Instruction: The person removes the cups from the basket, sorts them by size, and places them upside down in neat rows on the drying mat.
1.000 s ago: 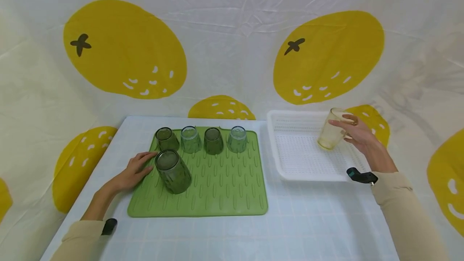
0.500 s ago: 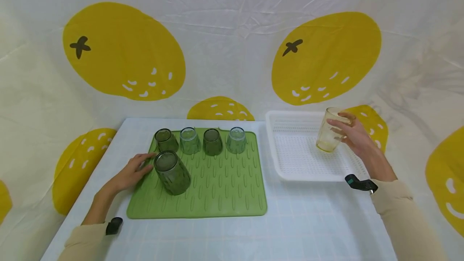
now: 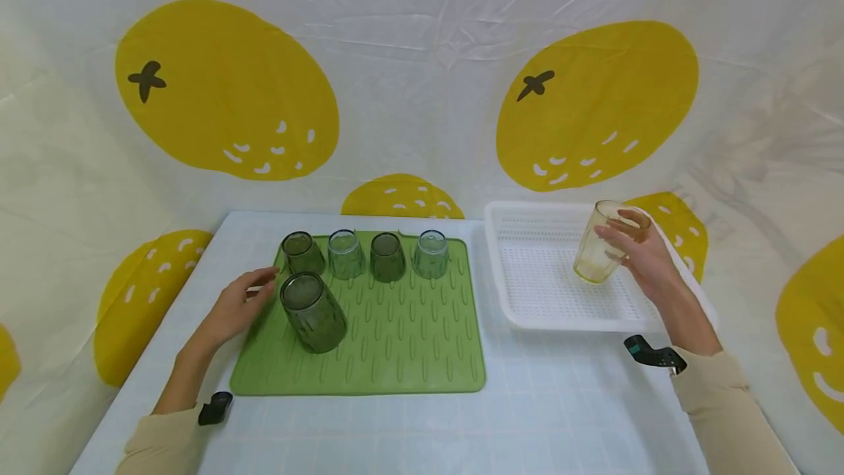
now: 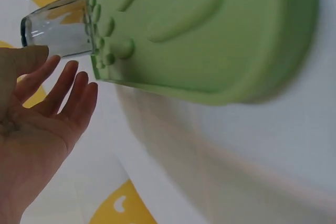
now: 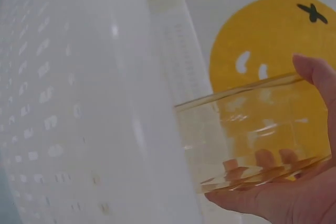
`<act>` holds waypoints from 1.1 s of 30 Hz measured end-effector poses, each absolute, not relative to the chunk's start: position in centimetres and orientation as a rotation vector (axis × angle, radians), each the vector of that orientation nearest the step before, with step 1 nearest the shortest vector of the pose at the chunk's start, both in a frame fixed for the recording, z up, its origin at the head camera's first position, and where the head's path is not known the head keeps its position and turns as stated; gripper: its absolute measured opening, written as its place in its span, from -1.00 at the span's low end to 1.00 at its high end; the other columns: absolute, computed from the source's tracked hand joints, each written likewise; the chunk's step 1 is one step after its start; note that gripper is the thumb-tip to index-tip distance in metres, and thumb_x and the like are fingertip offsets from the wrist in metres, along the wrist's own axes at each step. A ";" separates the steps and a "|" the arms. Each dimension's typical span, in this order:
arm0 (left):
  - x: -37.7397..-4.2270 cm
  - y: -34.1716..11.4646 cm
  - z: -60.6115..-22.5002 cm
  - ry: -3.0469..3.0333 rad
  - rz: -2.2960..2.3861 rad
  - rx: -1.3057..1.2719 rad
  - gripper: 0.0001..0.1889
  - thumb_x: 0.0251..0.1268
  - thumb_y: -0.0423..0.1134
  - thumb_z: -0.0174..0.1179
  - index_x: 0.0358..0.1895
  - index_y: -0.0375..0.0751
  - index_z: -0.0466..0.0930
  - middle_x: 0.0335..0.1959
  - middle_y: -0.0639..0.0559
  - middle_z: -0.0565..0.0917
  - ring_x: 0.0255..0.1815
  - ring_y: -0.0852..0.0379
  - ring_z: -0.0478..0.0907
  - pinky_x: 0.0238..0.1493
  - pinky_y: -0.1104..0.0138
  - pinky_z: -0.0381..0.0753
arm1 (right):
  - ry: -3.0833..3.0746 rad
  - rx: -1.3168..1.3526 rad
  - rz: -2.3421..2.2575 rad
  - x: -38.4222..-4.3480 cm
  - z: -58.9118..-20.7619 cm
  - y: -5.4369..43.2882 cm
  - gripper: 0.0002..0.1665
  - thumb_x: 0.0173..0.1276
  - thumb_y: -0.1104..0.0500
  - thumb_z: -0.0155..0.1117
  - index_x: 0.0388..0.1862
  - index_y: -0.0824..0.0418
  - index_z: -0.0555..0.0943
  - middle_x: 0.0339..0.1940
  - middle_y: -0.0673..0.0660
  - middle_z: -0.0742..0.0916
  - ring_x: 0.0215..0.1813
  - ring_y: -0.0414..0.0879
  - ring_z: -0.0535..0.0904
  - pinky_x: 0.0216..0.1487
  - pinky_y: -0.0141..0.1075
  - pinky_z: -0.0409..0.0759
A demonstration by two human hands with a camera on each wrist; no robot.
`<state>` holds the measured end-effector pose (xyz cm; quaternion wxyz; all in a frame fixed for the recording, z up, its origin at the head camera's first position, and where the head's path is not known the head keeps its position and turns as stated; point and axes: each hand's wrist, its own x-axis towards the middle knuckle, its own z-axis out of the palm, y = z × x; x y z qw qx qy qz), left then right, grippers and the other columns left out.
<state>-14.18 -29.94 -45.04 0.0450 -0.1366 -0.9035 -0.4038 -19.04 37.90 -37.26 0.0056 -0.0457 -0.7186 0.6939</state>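
Observation:
My right hand [image 3: 649,259] grips a clear yellow drinking glass [image 3: 596,253], thumb on one side and fingers round the other. The glass leans slightly, its base low over the white plastic basket [image 3: 527,314]; in the right wrist view the glass [image 5: 252,124] shows see-through against the basket wall. At the left edge of the green drying mat [image 3: 395,358], my left hand [image 3: 234,306] holds nothing, fingers loosely extended. Nearest to it are a large dark green glass [image 3: 315,317] and a small dark green glass [image 3: 303,253], both upside down on the mat.
Along the mat's back edge, more small upturned glasses continue the row: a pale blue-green one [image 3: 346,255], a dark one [image 3: 387,256] and another pale one [image 3: 431,255]. A pale checked cloth [image 3: 560,402] covers the table. Behind hangs a white curtain [image 3: 422,94] with yellow fruit prints.
The yellow glass and my right hand have come slightly lower and nearer me. My left hand has lifted a little from the mat's left edge. The glasses on the mat stay put.

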 end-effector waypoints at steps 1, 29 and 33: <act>-14.1 -29.8 -44.8 -2.743 -1.230 -0.406 -0.60 0.64 -0.35 0.02 0.36 -0.54 0.42 0.25 -0.47 0.54 0.22 -0.36 0.50 0.14 0.40 0.56 | -2.243 -0.139 2.172 -18.9 -37.3 37.7 -0.46 0.51 0.11 0.33 0.29 -0.17 0.28 0.13 -0.18 0.52 0.05 -0.35 0.54 -0.09 -0.48 0.61; -13.0 -23.1 -38.6 -2.416 -1.317 -0.453 -0.66 0.59 -0.35 0.12 0.32 -0.23 0.58 0.20 -0.15 0.63 0.10 0.35 0.48 0.11 0.60 0.42 | -2.030 0.140 2.120 -15.0 -36.4 31.6 -0.25 0.43 0.41 0.32 0.50 0.04 0.32 0.34 0.03 0.51 0.17 -0.22 0.61 0.14 -0.54 0.54; -13.0 -21.8 -38.1 -2.374 -1.312 -0.520 -0.66 0.56 -0.40 0.14 0.31 -0.20 0.59 0.17 -0.10 0.65 0.09 0.28 0.51 0.11 0.58 0.45 | -2.012 0.196 2.126 -14.6 -36.1 30.8 -0.23 0.41 0.46 0.30 0.52 0.08 0.31 0.37 0.07 0.51 0.20 -0.20 0.61 0.16 -0.51 0.56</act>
